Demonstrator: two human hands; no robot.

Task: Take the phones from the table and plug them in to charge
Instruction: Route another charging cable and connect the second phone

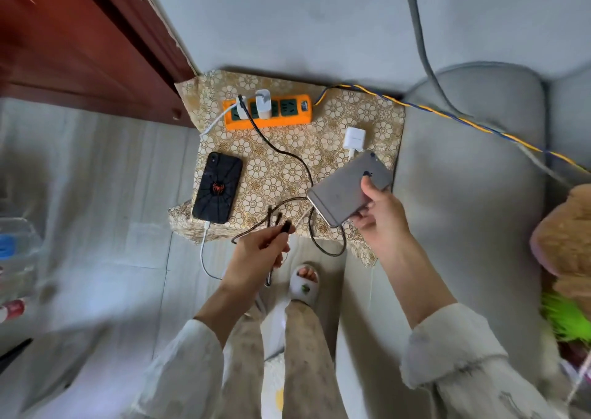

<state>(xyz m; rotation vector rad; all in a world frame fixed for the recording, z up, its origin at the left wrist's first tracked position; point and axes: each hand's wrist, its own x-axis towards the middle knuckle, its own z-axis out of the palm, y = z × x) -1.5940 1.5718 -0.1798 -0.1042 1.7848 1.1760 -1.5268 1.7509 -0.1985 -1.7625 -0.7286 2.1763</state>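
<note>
My right hand (379, 217) grips a grey phone (345, 188), back side up, above the small table's right front corner. A black braided cable (287, 154) runs from the orange power strip (267, 111), and my left hand (259, 254) pinches its plug end (286, 226) just left of the phone's lower edge. A black phone with a red spider case (218, 187) lies on the table's left side with a white cable (204, 246) in its bottom port. On the strip stand two white chargers (263, 103).
The table has a floral gold cloth (281, 169). A loose white charger (354, 138) lies by the grey phone. A grey sofa (473, 150) stands to the right, a red wooden cabinet (80, 44) at upper left. My slippered foot (303, 282) is below the table.
</note>
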